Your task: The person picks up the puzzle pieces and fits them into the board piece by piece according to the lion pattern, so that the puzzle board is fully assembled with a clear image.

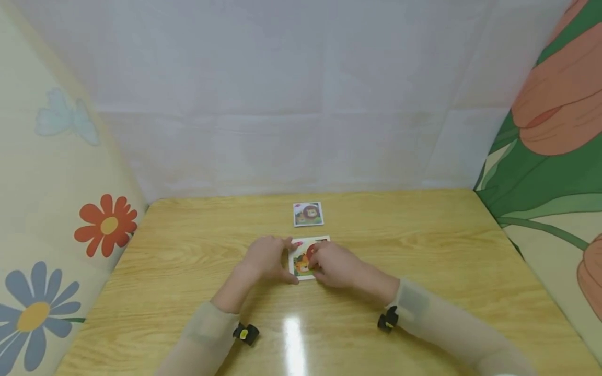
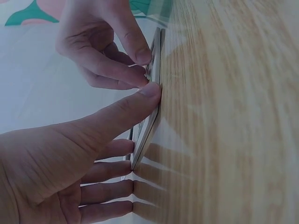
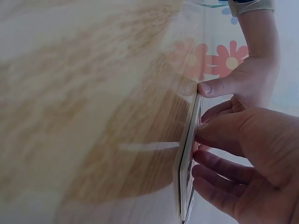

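Observation:
A square, white-bordered picture puzzle board [image 1: 292, 269] with orange and red artwork lies on the table between the hands. My left hand [image 1: 268, 258] holds its left side, the thumb at the near edge and fingers spread toward the far edge. In the left wrist view, that thumb [image 2: 135, 105] bears on the board's rim. Over the board's right half, my right hand [image 1: 336, 263] has thumb and bent fingers together on a red puzzle piece [image 1: 311, 250], largely covered by the fingertips. In the right wrist view, the right thumb [image 3: 219, 133] touches the board's face.
Behind the board lies a smaller square card [image 1: 308, 214] with a brown-maned lion. The wood-grain table [image 1: 197, 235] reaches a white cloth backdrop [image 1: 282, 104]. Flower-printed panels [image 1: 108, 224] flank both sides. A black band with a yellow mark [image 1: 246, 333] sits at each wrist.

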A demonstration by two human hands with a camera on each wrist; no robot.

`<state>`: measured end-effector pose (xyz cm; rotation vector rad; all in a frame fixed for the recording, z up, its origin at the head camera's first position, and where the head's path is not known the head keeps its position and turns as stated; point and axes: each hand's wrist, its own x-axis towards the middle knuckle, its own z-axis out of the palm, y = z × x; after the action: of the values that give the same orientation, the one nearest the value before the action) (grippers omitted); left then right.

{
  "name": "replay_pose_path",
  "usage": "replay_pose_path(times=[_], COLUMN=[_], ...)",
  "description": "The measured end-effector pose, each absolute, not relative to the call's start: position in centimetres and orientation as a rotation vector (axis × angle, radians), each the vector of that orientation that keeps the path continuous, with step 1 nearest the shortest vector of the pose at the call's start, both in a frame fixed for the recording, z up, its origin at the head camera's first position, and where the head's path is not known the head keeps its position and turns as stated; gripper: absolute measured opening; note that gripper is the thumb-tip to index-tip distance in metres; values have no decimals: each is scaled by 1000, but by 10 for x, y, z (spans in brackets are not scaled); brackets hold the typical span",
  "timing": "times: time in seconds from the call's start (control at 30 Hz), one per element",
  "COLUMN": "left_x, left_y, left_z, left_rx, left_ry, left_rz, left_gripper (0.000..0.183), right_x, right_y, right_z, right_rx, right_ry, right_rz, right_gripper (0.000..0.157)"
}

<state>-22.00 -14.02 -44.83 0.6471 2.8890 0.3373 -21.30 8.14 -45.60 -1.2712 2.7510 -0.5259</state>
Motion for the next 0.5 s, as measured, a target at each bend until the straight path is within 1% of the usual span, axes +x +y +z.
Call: replay_pose_path(times=[0.1, 0.23, 0.33, 0.43, 0.5], left_x=[-219, -217, -217, -217, -217], left_y=[-140, -140, -141, -140, -140], left_z=[-448, -446, -445, -445, -445], left_rx=[654, 652, 652, 651, 648], left_ry=[2890, 2894, 2898, 2893, 2887], left_rz=[333, 320, 311, 322, 331], left_gripper=[85, 88, 90, 87, 84], right_x=[-210, -209, -210, -211, -212], right_y=[81, 83, 86, 94, 102], right_z=[-455, -454, -452, -449, -445], right_rx=[-1283, -1319, -1348, -1331, -1298], right_ry=[2758, 2746, 2711, 2656, 2628], right_rz=[-474, -426, -396, -409, -444], right_gripper=[11, 13, 20, 28, 30])
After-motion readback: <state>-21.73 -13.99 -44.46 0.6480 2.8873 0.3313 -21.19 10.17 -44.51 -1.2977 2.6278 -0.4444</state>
